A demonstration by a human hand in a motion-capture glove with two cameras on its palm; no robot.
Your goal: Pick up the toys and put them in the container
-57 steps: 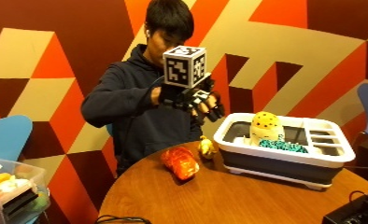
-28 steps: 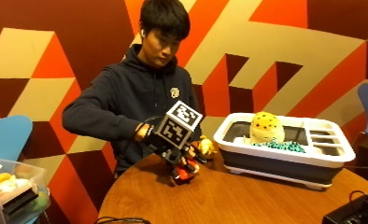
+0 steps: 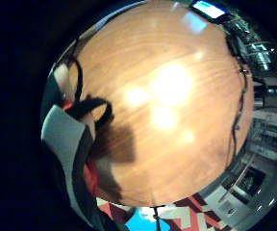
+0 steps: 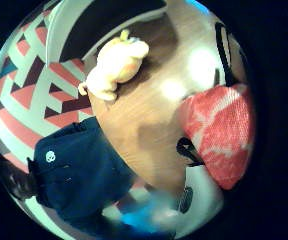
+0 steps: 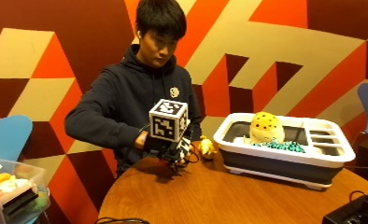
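In the outside view my gloved right hand (image 5: 170, 151) is down on the round wooden table (image 5: 221, 196), on the spot where the red toy lies, and it hides that toy. The thumb side palm view shows the red toy (image 4: 221, 135) right against the palm, with my fingers curled round it. A yellow plush toy (image 5: 206, 146) (image 4: 116, 62) lies just beyond, beside the white and grey container (image 5: 277, 165). A yellow spotted toy (image 5: 265, 127) and a teal toy (image 5: 286, 146) are in the container.
A clear bin (image 5: 13, 191) with several toys stands at the left, next to a blue chair (image 5: 7, 135). A black device (image 5: 358, 212) sits at the table's near right edge, and cables (image 5: 118, 220) lie at the front edge.
My hand has come down from chest height to the table and closed on the red toy, which showed on the table before and is now covered.
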